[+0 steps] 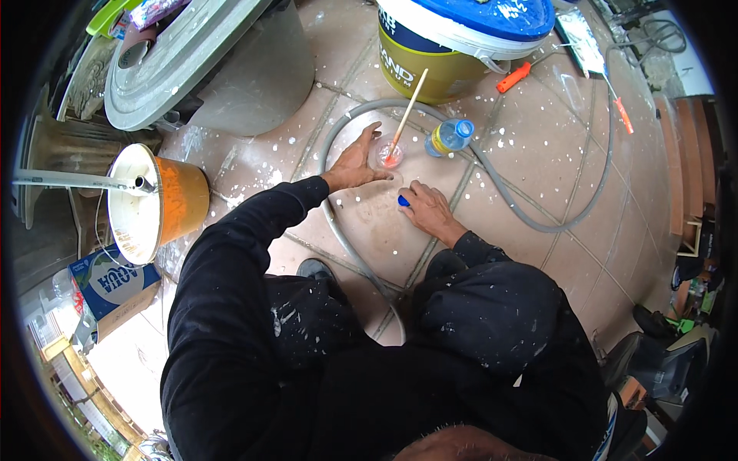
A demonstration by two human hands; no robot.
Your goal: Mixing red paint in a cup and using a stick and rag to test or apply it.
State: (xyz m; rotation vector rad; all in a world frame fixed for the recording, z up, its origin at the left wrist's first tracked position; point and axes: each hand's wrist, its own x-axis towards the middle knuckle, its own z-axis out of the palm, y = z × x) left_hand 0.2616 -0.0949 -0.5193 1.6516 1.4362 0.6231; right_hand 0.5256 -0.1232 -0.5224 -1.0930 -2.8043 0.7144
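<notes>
My left hand (357,163) is open beside a small clear plastic cup (383,150), its thumb and fingers spread on the tiled floor. Orange-red paint is in the cup, and a paintbrush (409,110) with a wooden handle leans in it. Just below, my right hand (430,211) is closed with a small blue cap (403,200) at its fingertips, low over the floor. A clear plastic bottle (443,140) with a yellow label stands to the right of the cup. Its top looks light blue; whether it is capped is hard to tell.
A grey hose (520,217) loops around the cup, bottle and my hands. A large paint bucket (421,65) with a blue lid stands beyond. Left are a grey lidded bin (261,84) and an orange-stained bucket (184,198). Orange-handled rollers (513,77) and a paint tray (580,42) lie far right.
</notes>
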